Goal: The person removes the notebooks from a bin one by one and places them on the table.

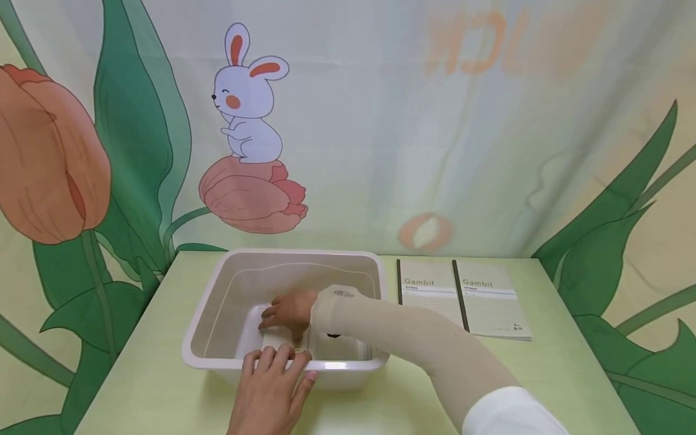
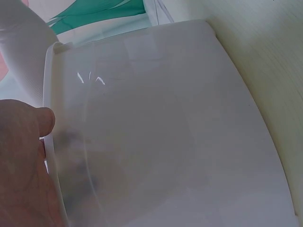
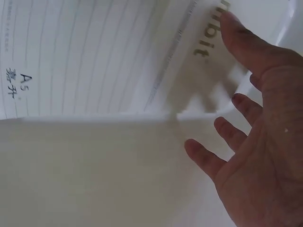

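Note:
My left hand (image 1: 272,386) grips the near rim of a pale plastic basin (image 1: 285,256), fingers over the edge and thumb outside. In the left wrist view, the basin's smooth outer wall (image 2: 156,118) fills most of the picture. My right hand (image 1: 293,308), below a beige sleeve, reaches down inside the basin with its fingers spread and nothing held. Under it, a lined notebook (image 3: 94,56) marked A5 lies in the basin, close to the thumb and fingertips. The forearm partly hides the basin's contents, including a second lined cover (image 1: 341,347) on the right.
Two Gambit notebooks (image 1: 429,287) with dark spines lie side by side on the light green table (image 1: 136,368), right of the basin. Behind the table hangs a curtain (image 1: 353,151) printed with a rabbit and tulips.

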Demonstrator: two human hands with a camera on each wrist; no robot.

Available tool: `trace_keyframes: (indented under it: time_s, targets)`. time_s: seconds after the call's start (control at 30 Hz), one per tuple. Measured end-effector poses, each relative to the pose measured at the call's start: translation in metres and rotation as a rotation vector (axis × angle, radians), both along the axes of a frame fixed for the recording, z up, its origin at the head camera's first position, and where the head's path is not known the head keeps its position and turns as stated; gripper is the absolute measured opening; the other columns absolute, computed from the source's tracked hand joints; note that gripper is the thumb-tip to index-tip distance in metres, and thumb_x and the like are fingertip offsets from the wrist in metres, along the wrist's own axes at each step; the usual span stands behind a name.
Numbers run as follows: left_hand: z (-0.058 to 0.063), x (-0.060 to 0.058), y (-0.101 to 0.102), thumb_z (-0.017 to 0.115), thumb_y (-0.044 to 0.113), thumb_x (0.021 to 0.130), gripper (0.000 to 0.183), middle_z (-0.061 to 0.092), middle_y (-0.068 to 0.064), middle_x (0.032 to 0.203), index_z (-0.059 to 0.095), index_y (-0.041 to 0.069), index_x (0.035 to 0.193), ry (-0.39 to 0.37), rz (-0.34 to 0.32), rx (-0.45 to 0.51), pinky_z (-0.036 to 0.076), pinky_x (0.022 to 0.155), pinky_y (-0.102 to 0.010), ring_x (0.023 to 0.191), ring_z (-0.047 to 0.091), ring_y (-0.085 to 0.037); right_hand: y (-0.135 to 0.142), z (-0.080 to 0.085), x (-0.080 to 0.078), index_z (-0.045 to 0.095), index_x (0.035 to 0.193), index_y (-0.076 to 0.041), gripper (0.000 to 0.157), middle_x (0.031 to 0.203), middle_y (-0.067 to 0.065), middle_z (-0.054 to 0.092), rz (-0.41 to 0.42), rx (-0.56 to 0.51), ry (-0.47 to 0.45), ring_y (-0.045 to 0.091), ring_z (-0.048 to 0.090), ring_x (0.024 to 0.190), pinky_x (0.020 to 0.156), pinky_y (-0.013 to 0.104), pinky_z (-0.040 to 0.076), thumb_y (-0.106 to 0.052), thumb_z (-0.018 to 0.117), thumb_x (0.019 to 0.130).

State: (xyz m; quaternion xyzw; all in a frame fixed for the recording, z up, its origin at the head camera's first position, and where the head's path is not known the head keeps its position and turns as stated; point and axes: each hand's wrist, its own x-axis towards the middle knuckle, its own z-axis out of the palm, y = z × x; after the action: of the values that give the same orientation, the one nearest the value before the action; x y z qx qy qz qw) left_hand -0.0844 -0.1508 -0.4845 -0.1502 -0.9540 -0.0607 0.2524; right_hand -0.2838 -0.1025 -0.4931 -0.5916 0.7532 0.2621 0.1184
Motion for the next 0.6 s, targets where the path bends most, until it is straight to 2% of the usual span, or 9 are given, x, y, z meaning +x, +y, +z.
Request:
trace_keyframes:
  time_s: [0.07,0.17,0.3,0.4,0.6]
  targets:
    - [-0.0003,-0.0001,0.0001,0.034,0.051,0.103,0.040,0.056,0.001,0.101,0.063,0.024,0.109,0.006,-0.003,0.001,0.037,0.089,-0.045,0.090,0.049,-0.022,-0.0001,-0.0017,-0.0003,0.031,0.151,-0.040,0.082,0.158,-0.015,0.033,0.010,0.010,0.000,0.010,0.037,0.140,0.105,0.026,0.042,-0.053,0.074,0.082]
    - [0.0000,0.0000,-0.0005,0.032,0.052,0.103,0.042,0.056,0.001,0.100,0.063,0.024,0.109,0.011,-0.003,0.000,0.036,0.089,-0.045,0.090,0.048,-0.022,-0.0014,-0.0020,-0.0002,0.035,0.148,-0.041,0.079,0.154,-0.013,0.037,0.033,-0.003,0.002,0.010,0.041,0.134,0.099,0.025,0.045,-0.052,0.075,0.081]
    - [0.0004,-0.0002,-0.0009,0.032,0.052,0.104,0.042,0.055,0.001,0.099,0.063,0.024,0.109,0.018,-0.002,0.000,0.036,0.089,-0.045,0.089,0.048,-0.022,-0.0037,0.0001,0.0010,0.040,0.142,-0.044,0.070,0.145,-0.011,0.042,0.064,-0.024,0.070,0.009,0.044,0.121,0.087,0.024,0.048,-0.052,0.075,0.082]
    - [0.0005,-0.0002,-0.0004,0.034,0.051,0.103,0.040,0.055,0.001,0.097,0.063,0.024,0.109,0.015,-0.002,0.000,0.037,0.089,-0.045,0.089,0.048,-0.022,-0.0050,0.0018,0.0017,0.045,0.138,-0.045,0.062,0.139,-0.012,0.045,0.057,-0.044,0.101,0.009,0.044,0.116,0.089,0.023,0.046,-0.051,0.073,0.083]
    - [0.0016,0.0010,0.0011,0.041,0.049,0.101,0.036,0.055,0.001,0.097,0.063,0.023,0.110,0.000,0.004,0.000,0.037,0.089,-0.045,0.090,0.049,-0.022,-0.0075,0.0047,0.0050,0.050,0.133,-0.040,0.055,0.132,-0.018,0.056,0.035,-0.058,0.077,0.008,0.046,0.112,0.089,0.025,0.041,-0.046,0.074,0.084]
